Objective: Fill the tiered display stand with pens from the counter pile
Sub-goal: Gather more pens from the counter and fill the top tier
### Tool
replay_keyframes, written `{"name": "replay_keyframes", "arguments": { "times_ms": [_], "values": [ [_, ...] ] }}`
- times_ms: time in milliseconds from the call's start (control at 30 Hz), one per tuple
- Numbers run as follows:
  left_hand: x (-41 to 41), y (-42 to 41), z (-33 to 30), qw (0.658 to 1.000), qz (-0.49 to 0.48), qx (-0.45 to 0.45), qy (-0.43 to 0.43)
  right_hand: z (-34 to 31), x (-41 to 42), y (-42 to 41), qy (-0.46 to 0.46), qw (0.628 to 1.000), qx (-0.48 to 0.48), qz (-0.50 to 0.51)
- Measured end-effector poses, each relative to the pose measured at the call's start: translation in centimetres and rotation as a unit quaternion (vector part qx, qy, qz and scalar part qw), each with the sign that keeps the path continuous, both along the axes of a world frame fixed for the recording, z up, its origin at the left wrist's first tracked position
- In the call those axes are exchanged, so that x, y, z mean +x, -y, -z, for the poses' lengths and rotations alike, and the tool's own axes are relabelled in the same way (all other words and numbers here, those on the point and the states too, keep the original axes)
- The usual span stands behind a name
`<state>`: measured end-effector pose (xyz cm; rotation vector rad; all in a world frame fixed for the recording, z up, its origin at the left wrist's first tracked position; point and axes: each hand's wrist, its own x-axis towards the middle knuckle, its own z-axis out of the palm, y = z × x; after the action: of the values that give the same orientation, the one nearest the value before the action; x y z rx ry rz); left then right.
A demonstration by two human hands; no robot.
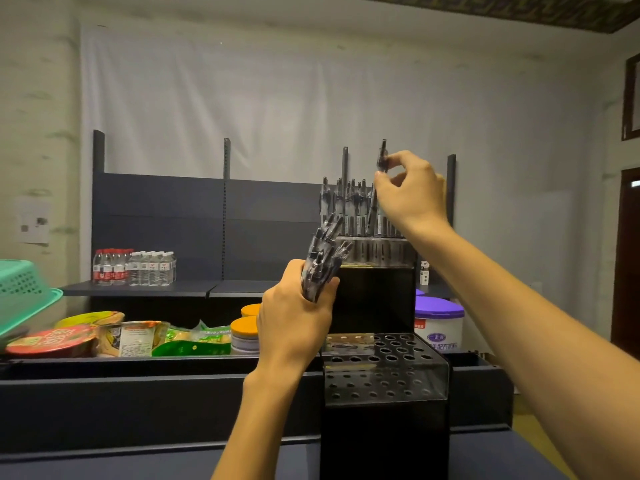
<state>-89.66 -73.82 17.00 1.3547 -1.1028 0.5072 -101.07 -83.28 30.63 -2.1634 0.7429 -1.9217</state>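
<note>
A black tiered display stand [384,424] rises in front of me. Its top tier [375,252] holds a row of upright black pens [349,209]. The lower tiers [384,372] show rows of bare holes. My left hand [294,322] grips a bundle of black pens [323,258], tips up, to the left of the top tier. My right hand [412,194] pinches a single black pen [380,168] above the top tier's right side. The lower end of that pen reaches down among the standing pens.
Water bottles [133,268] stand on the dark shelf [145,289] at back left. Instant noodle bowls [52,341], snack packets [192,342] and orange-lidded tubs [245,332] fill a lower ledge. A green basket [24,292] sits far left. A purple-lidded tub [439,323] stands right of the stand.
</note>
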Motion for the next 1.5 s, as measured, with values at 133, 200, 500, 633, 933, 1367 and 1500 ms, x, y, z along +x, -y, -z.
{"name": "replay_keyframes", "arguments": {
  "times_ms": [133, 200, 500, 633, 933, 1367, 1500],
  "values": [
    [-0.1, 0.1, 0.1, 1.000, 0.002, 0.007, 0.001, -0.6, 0.5, 0.3, -0.035, 0.998, 0.000, 0.055],
    [-0.1, 0.3, 0.1, 1.000, 0.005, 0.002, 0.002, -0.9, 0.7, 0.3, -0.040, 0.996, -0.003, 0.074],
    [0.1, 0.6, 0.2, 1.000, 0.003, -0.006, 0.008, -2.2, 1.9, 0.5, -0.136, 0.973, -0.053, 0.177],
    [0.3, 0.7, 0.2, 1.000, 0.006, -0.007, 0.015, -1.7, 2.2, 0.9, -0.142, 0.972, -0.047, 0.178],
    [0.4, 0.7, -0.7, 1.000, -0.007, -0.007, 0.014, -0.4, 1.5, 0.9, -0.133, 0.975, -0.074, 0.161],
    [1.0, -0.4, -4.0, 0.998, -0.004, 0.044, 0.053, 3.8, -0.6, -1.2, -0.098, 0.991, 0.025, -0.083],
    [0.9, -0.8, -5.0, 0.995, -0.020, 0.065, 0.072, 4.9, -1.1, -1.5, -0.081, 0.971, 0.116, -0.192]
  ]
}}
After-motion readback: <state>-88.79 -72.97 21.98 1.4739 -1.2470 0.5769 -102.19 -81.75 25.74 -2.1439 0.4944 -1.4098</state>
